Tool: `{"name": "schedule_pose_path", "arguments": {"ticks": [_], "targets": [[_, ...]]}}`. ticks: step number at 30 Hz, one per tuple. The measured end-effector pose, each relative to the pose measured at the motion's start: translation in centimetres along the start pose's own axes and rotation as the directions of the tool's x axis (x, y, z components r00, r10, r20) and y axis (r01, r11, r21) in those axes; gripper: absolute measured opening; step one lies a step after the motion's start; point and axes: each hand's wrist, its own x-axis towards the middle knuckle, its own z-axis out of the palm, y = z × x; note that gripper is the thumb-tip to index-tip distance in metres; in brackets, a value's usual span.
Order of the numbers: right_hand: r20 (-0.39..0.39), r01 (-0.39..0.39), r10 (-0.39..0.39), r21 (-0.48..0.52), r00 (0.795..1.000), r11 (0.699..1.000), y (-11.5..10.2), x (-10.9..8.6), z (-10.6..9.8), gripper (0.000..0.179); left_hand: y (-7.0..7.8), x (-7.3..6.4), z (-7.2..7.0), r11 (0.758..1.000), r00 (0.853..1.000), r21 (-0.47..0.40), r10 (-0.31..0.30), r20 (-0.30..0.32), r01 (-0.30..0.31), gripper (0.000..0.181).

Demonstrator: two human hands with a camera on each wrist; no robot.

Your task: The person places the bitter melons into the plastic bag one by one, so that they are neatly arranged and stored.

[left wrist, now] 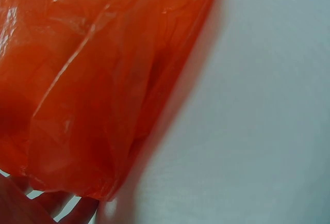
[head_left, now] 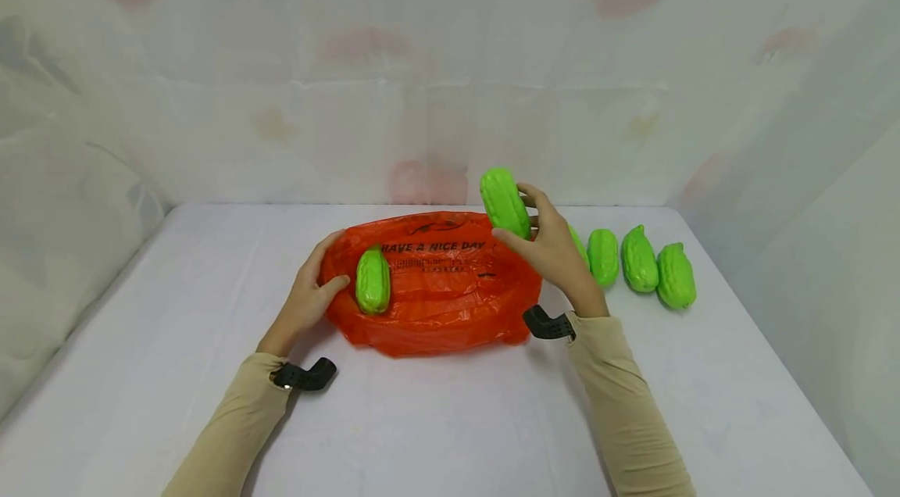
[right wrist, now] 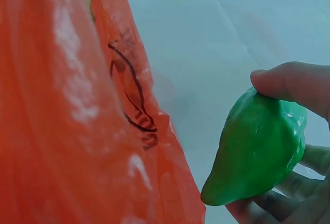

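Note:
A red plastic bag [head_left: 436, 325] printed "HAVE A NICE DAY" lies with its mouth spread wide in the head view. My left hand [head_left: 309, 290] grips its left edge, thumb over the rim and fingers outside; the left wrist view shows fingers [left wrist: 77, 211] against the red film. Inside the bag's left part sits a glossy, ridged green gourd [head_left: 373, 282]. My right hand [head_left: 551, 247] holds another such green gourd [head_left: 504, 202] between thumb and fingers, raised over the bag's far right rim. In the right wrist view this gourd [right wrist: 258, 146] tapers to a point.
To the right of the bag, several more green gourds stand in a row on the white table [head_left: 436, 434], among them a middle gourd [head_left: 639, 260] and the rightmost gourd [head_left: 676, 277]. The right forearm partly hides the nearest one. A pale cloth wall [head_left: 450, 114] rises behind the table.

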Motion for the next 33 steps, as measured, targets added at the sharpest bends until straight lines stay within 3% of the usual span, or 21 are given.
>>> {"name": "schedule_pose_path", "arguments": {"ticks": [33], "targets": [[0.099, 0.052, -0.043, -0.097, 0.994, 0.994, -0.8, -0.1, 4.3, 0.078, -0.1, 0.0, 0.0, 1.000, 1.000, 0.008, 0.007, -0.003, -0.007, 0.070]]}}
